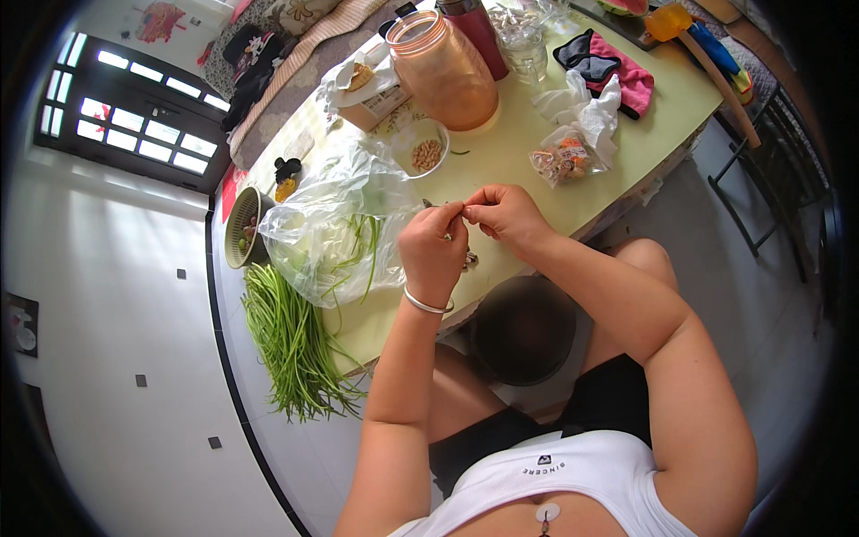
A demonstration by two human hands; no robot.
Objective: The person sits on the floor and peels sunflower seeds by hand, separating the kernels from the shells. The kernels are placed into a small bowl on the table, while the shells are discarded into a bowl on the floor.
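Note:
My left hand (434,251) and my right hand (506,215) meet above the pale green table (528,157), pinching a thin green bean (445,208) between their fingertips. A silver bangle sits on my left wrist. Just left of my hands lies a clear plastic bag (335,219) with green stems inside. A bundle of long green beans (291,336) hangs over the table's near-left edge. A small white bowl of pale beans (422,148) stands beyond my hands.
A large orange-tinted jar (443,72), a glass jar (523,40), a cardboard box (376,98), crumpled tissue and a snack packet (565,159), cloths (608,67), and a woven bowl (243,228) crowd the table. A dark round stool (523,327) sits between my knees. A chair stands at the right.

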